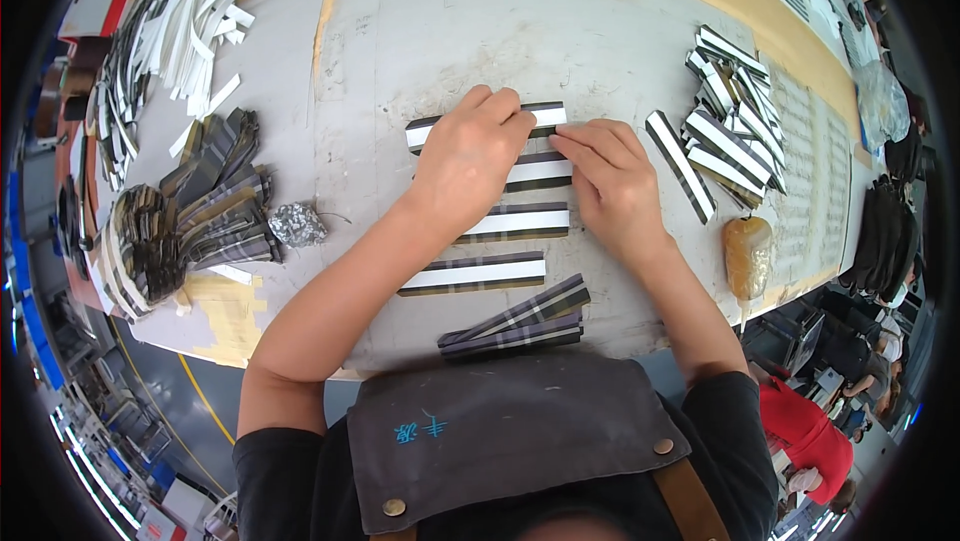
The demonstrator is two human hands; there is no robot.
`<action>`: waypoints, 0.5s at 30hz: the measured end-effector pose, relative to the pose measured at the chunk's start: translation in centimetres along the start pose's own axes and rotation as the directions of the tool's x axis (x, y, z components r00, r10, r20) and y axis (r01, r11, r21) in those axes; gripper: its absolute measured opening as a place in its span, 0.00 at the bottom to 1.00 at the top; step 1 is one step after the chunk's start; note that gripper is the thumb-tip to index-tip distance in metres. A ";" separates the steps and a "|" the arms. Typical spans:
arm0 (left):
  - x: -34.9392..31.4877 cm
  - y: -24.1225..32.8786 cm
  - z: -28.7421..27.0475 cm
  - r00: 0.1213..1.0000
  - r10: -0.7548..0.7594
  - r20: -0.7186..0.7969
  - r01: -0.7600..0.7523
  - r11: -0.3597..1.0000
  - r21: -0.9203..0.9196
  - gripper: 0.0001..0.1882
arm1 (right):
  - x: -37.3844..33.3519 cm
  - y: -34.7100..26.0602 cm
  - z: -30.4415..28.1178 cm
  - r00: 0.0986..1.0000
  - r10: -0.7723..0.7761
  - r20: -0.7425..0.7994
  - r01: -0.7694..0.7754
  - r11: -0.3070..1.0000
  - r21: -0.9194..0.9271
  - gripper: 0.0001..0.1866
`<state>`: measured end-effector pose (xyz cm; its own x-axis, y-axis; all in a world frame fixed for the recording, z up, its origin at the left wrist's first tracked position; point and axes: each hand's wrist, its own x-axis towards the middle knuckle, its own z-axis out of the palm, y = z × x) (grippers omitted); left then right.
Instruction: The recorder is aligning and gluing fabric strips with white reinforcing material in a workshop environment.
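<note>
Several dark plaid fabric strips, each with a white strip along its middle, lie in a column on the grey board before me. At the top one, a fabric strip (pixel 546 115), both hands are at work. My left hand (pixel 470 151) lies over it with curled fingers, thumb and fingertips pressed together on the cloth. My right hand (pixel 615 181) is closed in a pinch at its lower right corner. Below are a second strip (pixel 540 173), a third strip (pixel 535 222) and a fourth strip (pixel 490 271). Plain plaid strips (pixel 520 321) lie overlapped near my apron (pixel 510 431).
A pile of white-lined strips (pixel 735 121) lies right, with one apart (pixel 680 166). Nearer sits an amber-filled soft container (pixel 748 256). Leftward are white strips (pixel 190 31), plaid fabric bundles (pixel 225 201) and a crumpled foil ball (pixel 297 225). A person in red (pixel 805 431) is behind, right.
</note>
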<state>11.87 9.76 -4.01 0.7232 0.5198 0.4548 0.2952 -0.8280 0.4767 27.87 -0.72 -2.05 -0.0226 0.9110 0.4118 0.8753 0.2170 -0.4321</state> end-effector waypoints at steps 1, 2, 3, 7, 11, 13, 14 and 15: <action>0.1 0.1 0.1 1.000 -0.017 -0.016 0.016 1.000 -0.004 0.07 | 0.1 0.0 -0.1 1.000 0.006 0.014 -0.007 1.000 0.013 0.18; 0.1 0.2 0.1 1.000 -0.014 -0.012 0.014 1.000 -0.005 0.07 | 0.1 0.0 -0.1 1.000 0.012 0.029 -0.013 1.000 0.025 0.18; 0.1 0.3 0.0 1.000 -0.030 -0.008 0.030 1.000 0.000 0.07 | 0.1 -0.1 -0.1 1.000 0.014 0.027 -0.014 1.000 0.024 0.18; -0.1 0.2 -0.1 0.992 -0.114 -0.050 0.109 0.991 -0.083 0.06 | 0.2 -0.4 -0.2 0.990 0.114 0.086 -0.116 0.993 0.011 0.20; -1.7 -0.6 -3.2 0.960 -0.275 -0.057 0.257 0.943 -0.213 0.07 | 0.7 -0.6 -1.1 0.976 0.139 0.167 -0.124 0.988 -0.097 0.21; -3.1 -1.7 -5.4 0.946 -0.285 -0.155 0.285 0.958 -0.021 0.10 | 0.9 -0.7 -1.9 0.979 0.130 0.159 -0.113 0.987 -0.113 0.21; -3.7 -2.1 -6.4 0.945 -0.290 -0.154 0.291 0.957 -0.012 0.10 | 1.0 -0.7 -2.0 0.981 0.122 0.150 -0.103 0.986 -0.132 0.22; -4.2 -2.4 -7.5 0.928 -0.319 -0.193 0.330 0.944 0.024 0.11 | 1.0 -0.9 -2.0 0.981 0.116 0.152 -0.098 0.988 -0.121 0.22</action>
<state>3.45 11.12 -1.46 0.4566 0.7871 0.4148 0.5321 -0.6152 0.5817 28.05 -0.65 0.31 0.0063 0.9727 0.2318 0.9254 0.0822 -0.3701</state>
